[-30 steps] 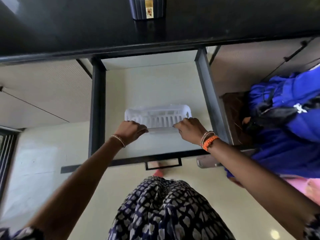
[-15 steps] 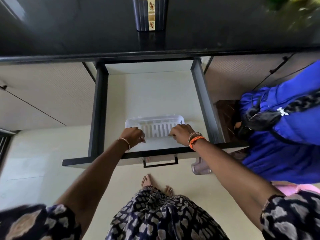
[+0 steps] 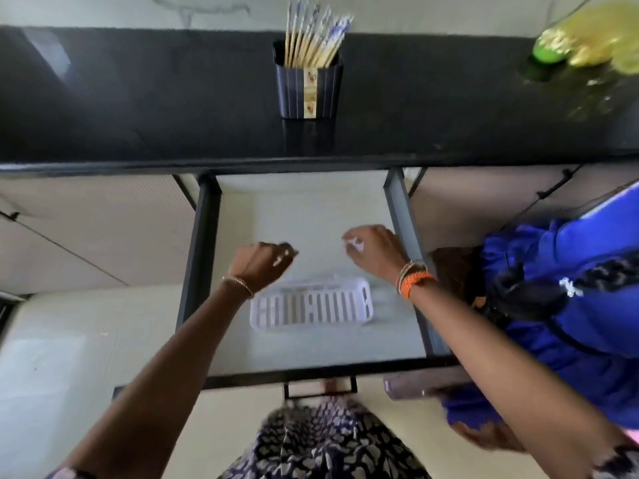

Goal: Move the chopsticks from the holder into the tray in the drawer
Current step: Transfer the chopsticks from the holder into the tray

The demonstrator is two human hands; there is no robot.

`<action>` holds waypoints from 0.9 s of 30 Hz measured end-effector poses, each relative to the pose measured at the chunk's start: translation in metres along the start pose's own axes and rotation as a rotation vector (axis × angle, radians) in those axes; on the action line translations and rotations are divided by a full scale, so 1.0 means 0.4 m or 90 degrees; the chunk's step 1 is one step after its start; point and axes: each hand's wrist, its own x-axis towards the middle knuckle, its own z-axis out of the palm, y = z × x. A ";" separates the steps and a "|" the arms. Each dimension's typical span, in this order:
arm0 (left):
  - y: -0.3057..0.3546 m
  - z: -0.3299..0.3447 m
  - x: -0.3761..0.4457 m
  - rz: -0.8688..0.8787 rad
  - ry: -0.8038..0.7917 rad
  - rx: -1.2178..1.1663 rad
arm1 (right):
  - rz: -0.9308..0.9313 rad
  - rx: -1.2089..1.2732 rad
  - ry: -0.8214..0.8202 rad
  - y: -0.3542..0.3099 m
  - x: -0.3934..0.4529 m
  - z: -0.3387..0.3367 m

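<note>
The chopsticks (image 3: 313,38) are standing bunched in the dark holder (image 3: 308,89) on the black surface (image 3: 138,98), behind the open drawer (image 3: 204,271). Below the holder, the white slotted tray (image 3: 311,307) is lying in the drawer. Left hand (image 3: 262,262) and right hand (image 3: 375,250) are hovering above the tray, fingers loosely curled, holding nothing.

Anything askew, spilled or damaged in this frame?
Nothing stands out. The chopsticks stand in the holder on the counter, the white tray lies flat in the open drawer, and both hands hold nothing.
</note>
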 end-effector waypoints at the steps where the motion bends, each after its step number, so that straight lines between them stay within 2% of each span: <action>1: 0.010 -0.054 0.059 -0.026 0.054 -0.015 | 0.002 0.067 0.061 -0.009 0.062 -0.053; 5: 0.045 -0.262 0.290 -0.076 0.222 -0.076 | 0.029 0.293 0.247 -0.049 0.325 -0.247; 7: 0.024 -0.341 0.381 -0.110 0.283 -0.149 | 0.059 0.379 0.289 -0.050 0.444 -0.310; 10: -0.037 -0.404 0.496 -0.146 0.351 -0.320 | 0.089 0.397 0.341 -0.032 0.620 -0.362; 13: -0.076 -0.416 0.627 -0.105 0.332 -0.276 | 0.123 0.409 0.333 -0.012 0.790 -0.372; 17: -0.096 -0.391 0.767 -0.026 0.212 -0.081 | 0.126 0.391 0.301 0.001 0.952 -0.344; 20: -0.105 -0.357 0.823 0.023 0.170 0.002 | 0.128 0.386 0.291 0.009 1.020 -0.317; 27: -0.123 -0.312 0.850 0.038 0.237 0.016 | 0.144 0.420 0.301 0.020 1.068 -0.311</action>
